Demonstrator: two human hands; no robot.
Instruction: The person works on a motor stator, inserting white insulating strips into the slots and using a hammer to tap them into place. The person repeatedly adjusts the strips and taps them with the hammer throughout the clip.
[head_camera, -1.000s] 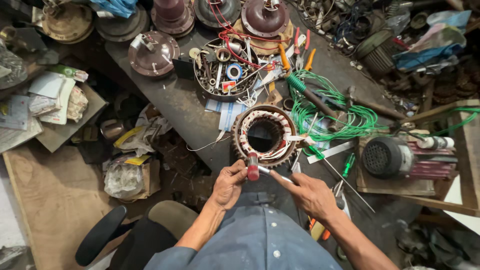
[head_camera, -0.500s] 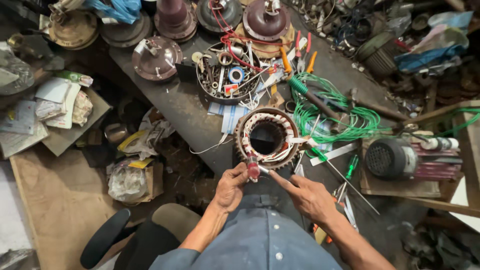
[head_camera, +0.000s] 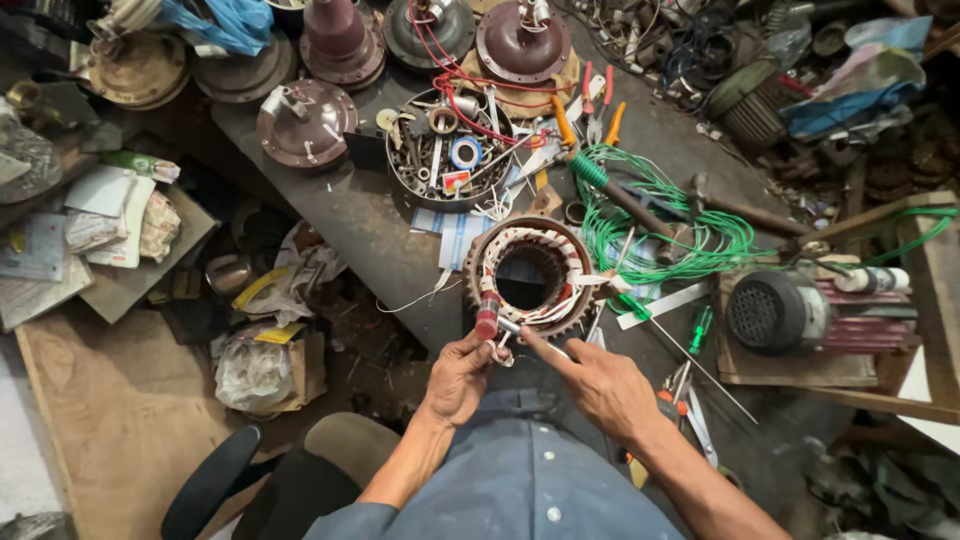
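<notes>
A round motor stator (head_camera: 528, 276) with copper windings and white wrapping lies on the dark metal bench (head_camera: 370, 215). At its near rim my left hand (head_camera: 460, 378) grips a red-handled tool (head_camera: 487, 312) held upright. My right hand (head_camera: 592, 380) is beside it, fingers pinched on a thin metal tool (head_camera: 508, 326) whose tip meets the red handle at the stator's edge. The two hands almost touch.
A round tray of screws, sockets and tape (head_camera: 447, 150) sits behind the stator. Green wire coils (head_camera: 668, 228) and a hammer lie to the right, a small black motor (head_camera: 778, 310) on a wooden board further right. Motor end covers (head_camera: 298, 125) line the bench's far side. Clutter fills the floor at left.
Both hands stay at the stator's near rim with the same tools. The camera has shifted slightly; the hands have barely moved.
</notes>
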